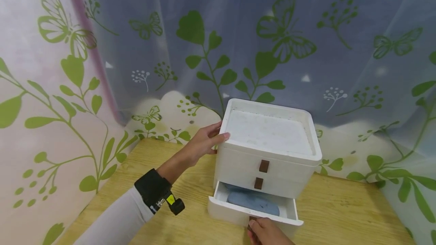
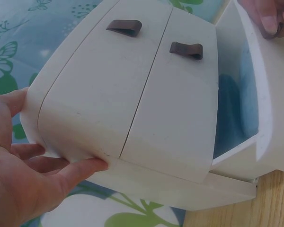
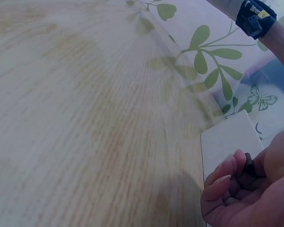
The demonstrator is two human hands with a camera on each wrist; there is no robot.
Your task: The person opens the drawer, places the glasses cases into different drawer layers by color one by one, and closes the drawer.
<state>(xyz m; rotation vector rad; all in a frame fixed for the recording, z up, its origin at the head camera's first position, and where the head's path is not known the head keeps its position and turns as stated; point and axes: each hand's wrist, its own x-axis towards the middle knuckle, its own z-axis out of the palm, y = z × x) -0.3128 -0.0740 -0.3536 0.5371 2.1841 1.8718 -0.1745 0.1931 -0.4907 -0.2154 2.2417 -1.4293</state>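
A white drawer cabinet point(image 1: 262, 173) with brown pull tabs stands on the wooden table, its bottom drawer point(image 1: 226, 213) pulled partly out. Inside that drawer lies a blue-grey elongated object point(image 1: 253, 202); its kind I cannot tell. My left hand point(image 1: 204, 141) rests on the cabinet's left side near the top, thumb on the rim, and in the left wrist view its fingers point(image 2: 87, 168) touch the side wall. At the drawer's front my right hand point(image 1: 267, 231) pinches the brown pull tab point(image 3: 249, 163) between thumb and curled fingers. The two upper drawers are closed.
The wooden tabletop point(image 1: 351, 207) spreads to both sides of the cabinet. Behind it hangs a curtain point(image 1: 221, 48) printed with green leaves and butterflies. A shallow tray-like top point(image 1: 269, 129) with a raised rim caps the cabinet.
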